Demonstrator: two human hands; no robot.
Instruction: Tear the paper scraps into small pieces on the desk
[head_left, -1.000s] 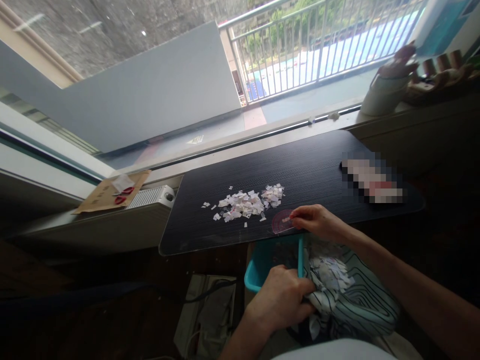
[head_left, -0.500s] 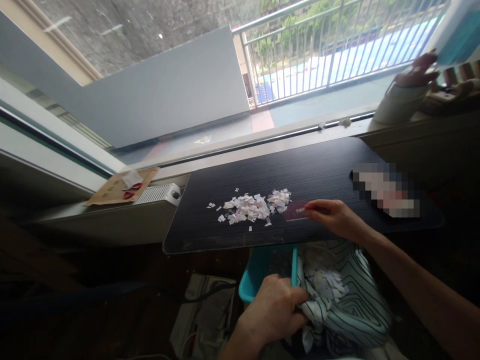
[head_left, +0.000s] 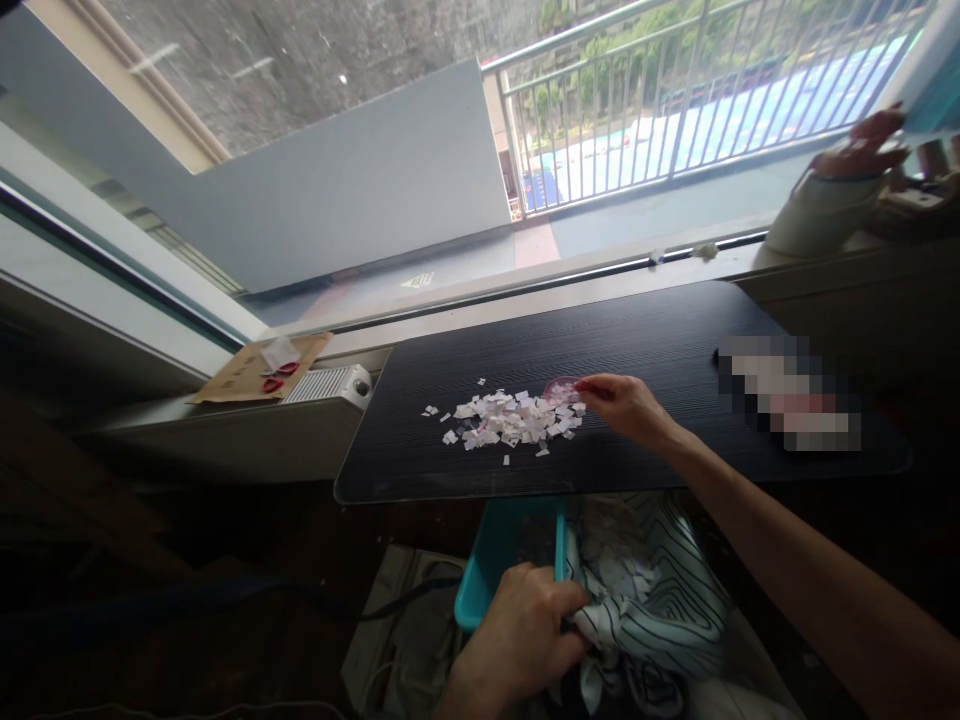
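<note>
Okay, nearest thing is the left hand (head_left: 525, 625) at the bottom centre of the frame, fingers curled in and closed around a bunched bit of striped cloth (head_left: 686, 630), right up against a teal bin (head_left: 487, 565). Exactly how the fingertips sit is hidden from view. The cloth spreads out to the right of the bin, with a bunch of pale scraps (head_left: 634, 577) lying in its folds. Some pale boxy thing (head_left: 373, 610) sits lower left of the bin, too dark to make out properly.

A bit further off, mid-frame, there's a black tabletop (head_left: 637, 325). Over it the right hand (head_left: 619, 402) has thumb and fingers pinched together on the edge of a see-through pink disc (head_left: 556, 386), which is at the upper right edge of a messy pile of white paper bits (head_left: 502, 422). A few strays lie just left of and below the pile. Right side of the table has a pixelated item (head_left: 795, 395), so no clue what that is.

Left of the table, red-handled scissors (head_left: 277, 377) rest on brown paper (head_left: 232, 375). Upper right there's a pale pot (head_left: 817, 215), and outside, beyond the glass, a metal railing (head_left: 679, 100).
</note>
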